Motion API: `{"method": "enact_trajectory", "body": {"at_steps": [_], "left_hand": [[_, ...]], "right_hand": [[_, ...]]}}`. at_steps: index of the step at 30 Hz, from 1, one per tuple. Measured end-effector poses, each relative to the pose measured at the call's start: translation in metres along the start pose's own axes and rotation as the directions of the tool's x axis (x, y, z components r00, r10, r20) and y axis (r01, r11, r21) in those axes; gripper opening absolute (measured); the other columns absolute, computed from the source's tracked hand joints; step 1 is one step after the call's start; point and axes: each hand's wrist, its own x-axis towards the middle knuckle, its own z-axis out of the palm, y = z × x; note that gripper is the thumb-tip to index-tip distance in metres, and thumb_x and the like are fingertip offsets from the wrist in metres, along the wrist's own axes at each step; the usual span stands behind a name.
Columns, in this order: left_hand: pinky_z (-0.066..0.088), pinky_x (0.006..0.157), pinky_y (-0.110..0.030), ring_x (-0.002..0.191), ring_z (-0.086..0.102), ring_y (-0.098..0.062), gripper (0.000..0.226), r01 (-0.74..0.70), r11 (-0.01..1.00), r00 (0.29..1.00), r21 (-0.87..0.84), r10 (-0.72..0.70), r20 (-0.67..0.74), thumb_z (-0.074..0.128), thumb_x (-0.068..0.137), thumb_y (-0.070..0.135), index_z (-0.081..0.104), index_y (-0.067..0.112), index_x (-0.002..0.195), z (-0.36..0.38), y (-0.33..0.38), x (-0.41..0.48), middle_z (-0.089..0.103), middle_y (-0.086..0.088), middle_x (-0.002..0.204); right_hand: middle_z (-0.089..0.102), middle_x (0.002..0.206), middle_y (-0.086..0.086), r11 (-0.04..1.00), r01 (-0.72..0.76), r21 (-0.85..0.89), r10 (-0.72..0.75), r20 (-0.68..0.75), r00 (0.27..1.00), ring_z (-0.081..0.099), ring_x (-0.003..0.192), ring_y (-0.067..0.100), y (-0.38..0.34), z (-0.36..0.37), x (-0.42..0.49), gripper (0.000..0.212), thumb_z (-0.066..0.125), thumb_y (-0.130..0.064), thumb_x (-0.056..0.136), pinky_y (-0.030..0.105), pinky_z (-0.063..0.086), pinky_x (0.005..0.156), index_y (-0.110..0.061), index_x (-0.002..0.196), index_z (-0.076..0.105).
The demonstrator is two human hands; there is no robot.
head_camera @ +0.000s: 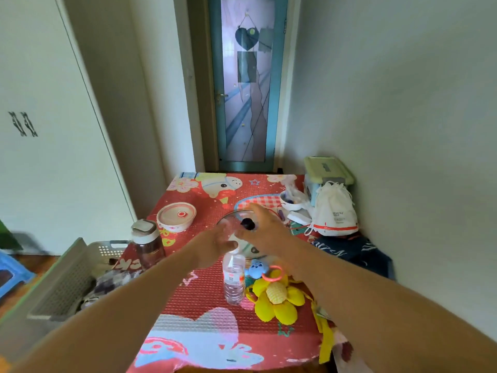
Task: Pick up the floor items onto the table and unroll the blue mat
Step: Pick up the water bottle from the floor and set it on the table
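Both hands meet the glass lid (228, 220): our right hand (262, 228) pinches its black knob (247, 224), our left hand (212, 246) rests there, fingers straight.

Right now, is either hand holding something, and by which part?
The right hand seems to grip the glass lid by its black knob. The left hand is blurred; its hold cannot be told.

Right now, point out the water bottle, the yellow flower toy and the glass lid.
water bottle (233, 279): head view, on its label.
yellow flower toy (276, 292): head view, on its woven centre.
glass lid (247, 224): head view, on its dark knob.
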Motion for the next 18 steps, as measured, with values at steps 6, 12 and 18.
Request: {"method": "enact_trajectory", "body": {"at_steps": [6,12,18], "left_hand": [[0.039,0.098,-0.021,0.119,0.051,-0.021,0.046,-0.085,0.995,0.996,0.045,0.084,0.022,0.061,0.086,0.032,0.048,0.026,0.130,-0.039,0.051,-0.037,0.049,-0.002,0.137],[0.028,0.084,-0.001,0.119,0.051,-0.015,0.057,-0.084,0.983,0.997,0.163,0.083,0.011,0.058,0.089,0.035,0.037,0.021,0.140,-0.058,0.088,-0.089,0.047,0.004,0.139],[0.035,0.102,-0.029,0.125,0.048,-0.022,0.072,-0.073,0.996,0.992,0.053,0.078,-0.099,0.058,0.081,0.056,0.030,0.032,0.143,-0.065,0.108,-0.173,0.046,-0.001,0.144]], "right_hand": [[0.031,0.153,0.000,1.000,0.010,-0.027,-0.013,-0.102,0.995,0.035,0.137,0.025,-0.041,-0.042,-0.045,0.082,0.060,-0.060,0.080,0.045,0.035,0.109,-0.031,0.146,0.023],[0.029,0.154,0.002,0.998,0.003,-0.069,-0.014,-0.156,0.988,0.033,0.138,0.025,-0.070,-0.071,-0.099,0.076,0.056,-0.056,0.085,0.042,0.033,0.110,-0.029,0.148,0.022],[0.030,0.155,0.001,0.993,0.084,-0.087,-0.097,-0.162,0.982,0.035,0.137,0.023,-0.093,-0.086,-0.169,0.072,0.053,-0.054,0.087,0.039,0.032,0.108,-0.028,0.148,0.024]]}}
